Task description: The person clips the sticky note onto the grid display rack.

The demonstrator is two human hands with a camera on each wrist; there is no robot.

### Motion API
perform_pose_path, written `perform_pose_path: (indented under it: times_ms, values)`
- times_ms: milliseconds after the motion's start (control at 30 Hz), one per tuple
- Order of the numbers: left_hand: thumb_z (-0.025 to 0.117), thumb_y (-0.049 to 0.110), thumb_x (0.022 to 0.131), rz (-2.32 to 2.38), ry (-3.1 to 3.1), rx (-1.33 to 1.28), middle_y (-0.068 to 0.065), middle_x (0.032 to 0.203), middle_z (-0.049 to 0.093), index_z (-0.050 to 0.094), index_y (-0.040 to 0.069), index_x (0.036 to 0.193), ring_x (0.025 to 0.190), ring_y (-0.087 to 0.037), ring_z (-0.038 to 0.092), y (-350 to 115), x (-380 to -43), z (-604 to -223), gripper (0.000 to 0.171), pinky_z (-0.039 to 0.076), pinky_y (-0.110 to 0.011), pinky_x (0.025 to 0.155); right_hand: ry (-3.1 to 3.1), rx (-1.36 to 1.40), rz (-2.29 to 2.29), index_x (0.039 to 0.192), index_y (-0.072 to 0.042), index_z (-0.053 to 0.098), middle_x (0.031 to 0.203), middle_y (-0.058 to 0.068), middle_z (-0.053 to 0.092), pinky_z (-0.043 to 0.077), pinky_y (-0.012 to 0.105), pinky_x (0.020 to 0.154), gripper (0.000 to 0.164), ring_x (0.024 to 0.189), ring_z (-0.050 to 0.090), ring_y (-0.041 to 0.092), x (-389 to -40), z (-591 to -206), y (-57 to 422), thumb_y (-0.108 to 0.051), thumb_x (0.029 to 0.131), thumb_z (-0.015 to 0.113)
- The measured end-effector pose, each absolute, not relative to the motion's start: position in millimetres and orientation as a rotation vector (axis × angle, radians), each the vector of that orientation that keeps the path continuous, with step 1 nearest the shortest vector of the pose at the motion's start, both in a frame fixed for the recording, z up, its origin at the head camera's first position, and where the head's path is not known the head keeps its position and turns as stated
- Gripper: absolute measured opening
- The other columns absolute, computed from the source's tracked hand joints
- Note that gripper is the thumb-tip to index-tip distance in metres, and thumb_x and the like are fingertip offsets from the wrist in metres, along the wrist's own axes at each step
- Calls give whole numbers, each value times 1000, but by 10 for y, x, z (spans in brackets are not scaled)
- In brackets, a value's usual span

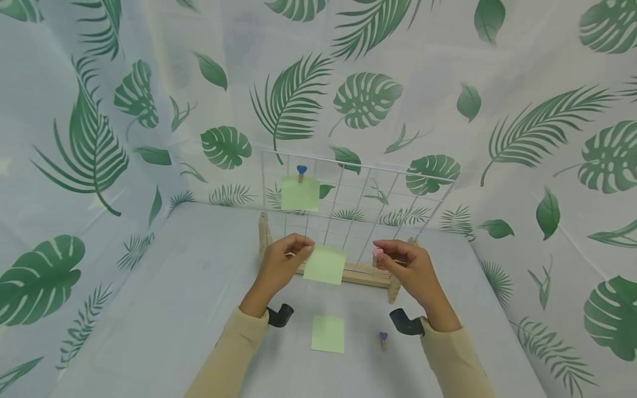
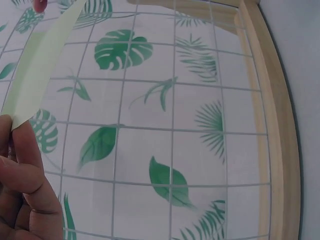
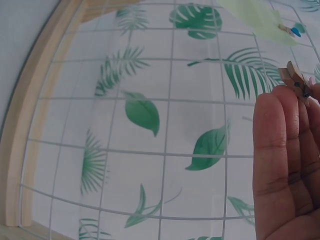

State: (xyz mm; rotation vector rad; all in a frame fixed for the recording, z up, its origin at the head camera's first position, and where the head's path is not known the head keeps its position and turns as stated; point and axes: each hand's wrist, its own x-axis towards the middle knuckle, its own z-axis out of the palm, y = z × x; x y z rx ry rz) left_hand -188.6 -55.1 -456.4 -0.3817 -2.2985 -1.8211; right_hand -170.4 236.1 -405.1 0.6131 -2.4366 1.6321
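My left hand (image 1: 280, 264) pinches a light green paper note (image 1: 324, 265) by its upper left corner, in front of the wire grid rack (image 1: 356, 167). In the left wrist view the note (image 2: 42, 70) is seen almost edge-on between thumb and fingers. To its right, my right hand (image 1: 412, 270) pinches a small wooden clothespin with a pink heart (image 1: 377, 252). The right wrist view shows this clothespin (image 3: 295, 82) at the fingertips, apart from the note. Higher on the rack, a blue-heart clothespin (image 1: 301, 171) holds another green note (image 1: 300, 194) at its top edge.
A third green note (image 1: 328, 334) lies on the white table (image 1: 169, 309), with a purple-heart clothespin (image 1: 384, 337) to its right. The rack stands on a wooden base (image 1: 365, 276). Leaf-printed fabric (image 1: 428, 66) hangs behind and at both sides.
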Motion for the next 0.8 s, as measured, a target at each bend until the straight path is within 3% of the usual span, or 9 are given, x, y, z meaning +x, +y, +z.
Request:
perform_pose_path:
  times_ms: [200, 500, 800]
  values:
    - [73, 12, 104, -1790, -2299, -374, -6, 102, 78, 77, 5, 109, 93, -20, 71, -522, -1895, -4511, 9, 57, -31, 83, -2467, 595, 1616, 118, 14, 72, 97, 21, 76, 62, 21, 78, 19, 83, 72, 4, -1706, -4034, 2367, 7, 100, 69]
    - [73, 13, 105, -1800, -2263, -365, -7, 103, 78, 77, 5, 111, 96, -22, 71, -495, -1952, -4445, 11, 56, -30, 83, -2445, 612, 1624, 114, 14, 72, 95, 19, 76, 63, 21, 76, 16, 81, 73, 5, -1768, -3979, 2384, 8, 100, 68]
    - [74, 12, 104, -1774, -2246, -384, -8, 101, 78, 78, 5, 109, 95, -24, 72, -461, -1995, -4360, 10, 56, -28, 79, -2403, 609, 1646, 116, 14, 73, 92, -2, 77, 63, 22, 77, 17, 80, 72, 5, -1789, -3907, 2377, 7, 102, 67]
